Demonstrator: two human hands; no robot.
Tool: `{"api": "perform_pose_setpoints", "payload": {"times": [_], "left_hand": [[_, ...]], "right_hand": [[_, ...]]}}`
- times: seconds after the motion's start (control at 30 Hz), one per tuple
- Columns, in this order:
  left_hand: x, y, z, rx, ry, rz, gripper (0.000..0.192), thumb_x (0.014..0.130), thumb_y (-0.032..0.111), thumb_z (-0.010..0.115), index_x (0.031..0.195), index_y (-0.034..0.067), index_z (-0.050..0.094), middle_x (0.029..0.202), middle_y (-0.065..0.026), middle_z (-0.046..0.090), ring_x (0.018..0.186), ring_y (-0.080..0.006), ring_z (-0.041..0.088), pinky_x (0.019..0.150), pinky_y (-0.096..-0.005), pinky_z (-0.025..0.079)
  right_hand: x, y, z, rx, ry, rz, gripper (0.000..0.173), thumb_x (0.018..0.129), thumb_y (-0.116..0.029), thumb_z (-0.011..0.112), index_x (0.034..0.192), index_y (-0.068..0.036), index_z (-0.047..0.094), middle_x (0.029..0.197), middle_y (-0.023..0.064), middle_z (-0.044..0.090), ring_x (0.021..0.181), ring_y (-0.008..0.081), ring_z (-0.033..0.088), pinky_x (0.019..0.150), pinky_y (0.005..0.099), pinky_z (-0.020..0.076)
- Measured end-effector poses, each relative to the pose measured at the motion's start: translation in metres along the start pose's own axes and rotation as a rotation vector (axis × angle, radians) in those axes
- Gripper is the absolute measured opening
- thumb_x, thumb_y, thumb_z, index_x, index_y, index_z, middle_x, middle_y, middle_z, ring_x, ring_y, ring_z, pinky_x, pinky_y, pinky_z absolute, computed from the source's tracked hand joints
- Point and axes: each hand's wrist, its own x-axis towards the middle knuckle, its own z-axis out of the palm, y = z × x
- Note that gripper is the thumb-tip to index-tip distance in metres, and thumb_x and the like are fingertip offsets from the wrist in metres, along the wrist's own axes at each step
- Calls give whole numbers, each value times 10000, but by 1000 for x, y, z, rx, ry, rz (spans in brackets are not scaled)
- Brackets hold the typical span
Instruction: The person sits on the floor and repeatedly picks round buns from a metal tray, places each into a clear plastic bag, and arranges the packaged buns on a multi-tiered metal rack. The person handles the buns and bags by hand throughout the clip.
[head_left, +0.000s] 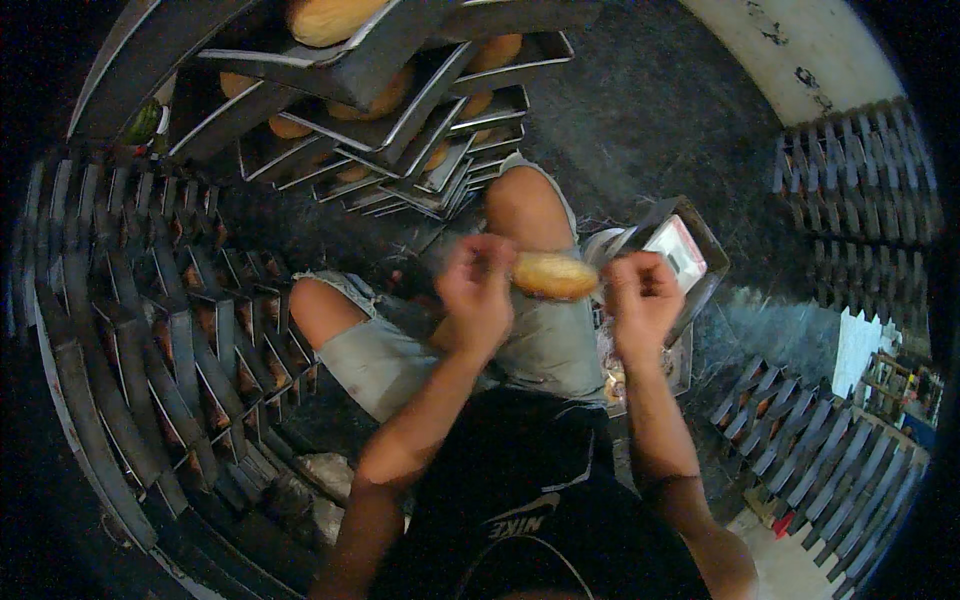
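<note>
An oblong golden bread roll (555, 276) is between my two hands, above my thigh, blurred by motion. The curled fingers of my left hand (476, 292) meet the roll's left end. My right hand (645, 304) is at the other end with thumb and fingers drawn together. Whether it grips the tip or a thin clear wrapper cannot be made out. Beneath my right hand and forearm stands an open box (705, 259), partly covered by them. Inside it a white packet with a red edge (679, 251) shows.
In front, a tall stack of crossed dark metal trays (405, 135) holds bread loaves (337, 19). More stacked trays (180, 352) crowd my left side. Others (825, 457) stand on the right. Crumpled clear plastic (326, 480) lies low at my left.
</note>
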Motion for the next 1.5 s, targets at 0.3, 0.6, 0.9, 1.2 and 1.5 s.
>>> {"api": "perform_pose_setpoints", "payload": {"times": [0.3,0.6,0.9,1.2,1.5], "left_hand": [[-8,22,-28,-16,-175,-70,138,1009,146,702,1061,18,699,977,-27,703,916,-86,621,847,-256,496],[2,38,-32,120,-189,-87,109,1004,116,694,1015,8,699,920,-24,706,879,-89,625,826,-263,500],[-59,-54,-46,449,-97,-163,257,965,280,766,895,46,687,804,10,684,716,-77,595,657,-244,486],[3,87,-79,-286,-62,40,406,1063,356,582,1312,35,583,1244,-104,645,1130,-185,618,944,-339,513],[0,159,-143,-95,23,236,312,1036,213,619,1266,4,596,1227,-110,653,1101,-192,631,954,-346,523]], "right_hand": [[-33,-23,16,-48,55,192,134,980,-137,735,962,-15,683,749,5,651,579,82,584,535,239,469],[-19,-34,6,-103,50,329,189,950,-158,769,854,-26,673,730,-14,626,599,46,532,535,226,403],[-108,68,-36,-241,166,451,192,936,-168,791,942,-14,677,854,15,683,748,70,581,639,231,439],[-13,-93,90,192,-369,-672,542,873,-164,834,1281,-30,504,1303,199,608,1252,363,610,1099,478,474],[186,-329,234,-844,-351,-1399,612,852,-402,747,1325,-46,596,1240,221,647,1156,438,602,1030,520,474]]}}
